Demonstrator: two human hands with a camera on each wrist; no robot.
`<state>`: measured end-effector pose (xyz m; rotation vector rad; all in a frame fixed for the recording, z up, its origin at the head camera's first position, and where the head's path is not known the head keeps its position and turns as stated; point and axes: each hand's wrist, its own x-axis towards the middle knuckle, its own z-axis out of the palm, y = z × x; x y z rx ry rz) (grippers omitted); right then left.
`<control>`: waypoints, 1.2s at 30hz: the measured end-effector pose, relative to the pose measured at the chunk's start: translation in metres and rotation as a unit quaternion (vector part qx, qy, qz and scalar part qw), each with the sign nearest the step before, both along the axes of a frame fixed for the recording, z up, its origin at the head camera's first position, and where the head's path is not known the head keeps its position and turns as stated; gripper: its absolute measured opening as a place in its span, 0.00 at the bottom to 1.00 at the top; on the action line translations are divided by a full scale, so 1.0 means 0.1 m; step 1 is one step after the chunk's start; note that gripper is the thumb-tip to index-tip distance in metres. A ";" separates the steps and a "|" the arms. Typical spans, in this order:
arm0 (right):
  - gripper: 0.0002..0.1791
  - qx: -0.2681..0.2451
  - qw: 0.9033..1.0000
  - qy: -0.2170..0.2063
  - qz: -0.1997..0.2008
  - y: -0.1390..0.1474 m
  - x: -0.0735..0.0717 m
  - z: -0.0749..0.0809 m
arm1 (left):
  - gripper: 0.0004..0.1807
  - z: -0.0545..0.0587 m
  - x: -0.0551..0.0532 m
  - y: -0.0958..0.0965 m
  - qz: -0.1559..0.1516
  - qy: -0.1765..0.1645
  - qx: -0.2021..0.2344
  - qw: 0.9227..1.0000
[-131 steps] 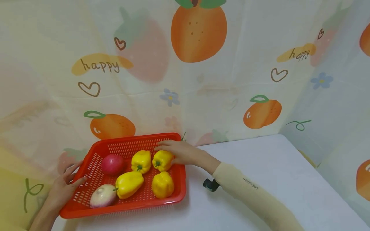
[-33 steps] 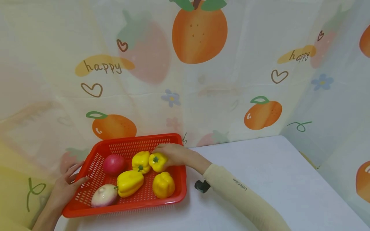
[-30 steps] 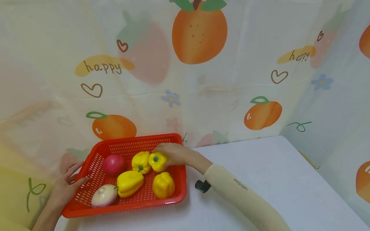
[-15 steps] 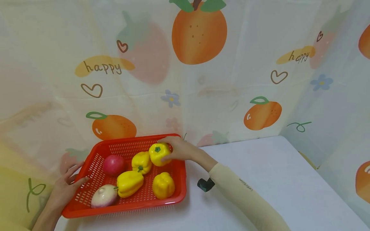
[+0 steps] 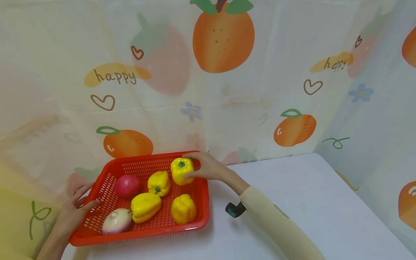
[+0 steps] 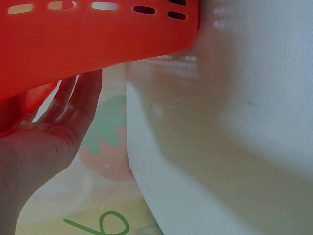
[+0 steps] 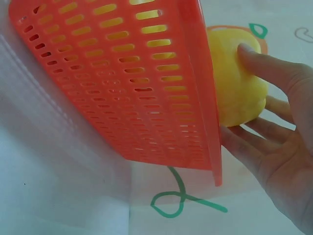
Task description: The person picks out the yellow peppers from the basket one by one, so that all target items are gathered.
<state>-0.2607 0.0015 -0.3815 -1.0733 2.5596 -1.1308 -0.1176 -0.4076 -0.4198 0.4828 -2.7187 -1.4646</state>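
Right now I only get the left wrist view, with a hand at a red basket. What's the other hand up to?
Observer: The right hand grips a yellow pepper.
Visitor: And what lies in the basket?
Observer: Inside the basket are three more yellow peppers, a pink round item and a white-and-purple onion.
Visitor: Which way does the gripped pepper's stem point?
Observer: Its green stem faces the head camera.

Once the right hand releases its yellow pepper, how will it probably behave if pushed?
No dent shows where the right hand grips the yellow pepper, so it is probably stiff. Its glossy surface may be slippery. Its rounded, lobed shape might roll unevenly.
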 end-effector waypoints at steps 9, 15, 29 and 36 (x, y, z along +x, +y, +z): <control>0.38 -0.054 0.998 -0.030 -0.005 0.10 0.01 0.03 | 0.39 0.01 0.00 0.00 0.001 -0.003 0.003 1.000; 0.38 -0.076 0.996 -0.038 0.004 0.16 -0.01 0.04 | 0.39 -0.01 -0.01 -0.01 0.004 -0.012 0.005 1.000; 0.38 -0.095 0.995 -0.037 0.009 0.32 -0.06 0.19 | 0.40 0.00 0.00 -0.03 -0.001 -0.001 -0.009 1.000; 0.37 -0.116 0.993 -0.038 0.004 0.46 -0.13 0.23 | 0.39 0.00 -0.01 -0.02 0.003 0.000 -0.008 1.000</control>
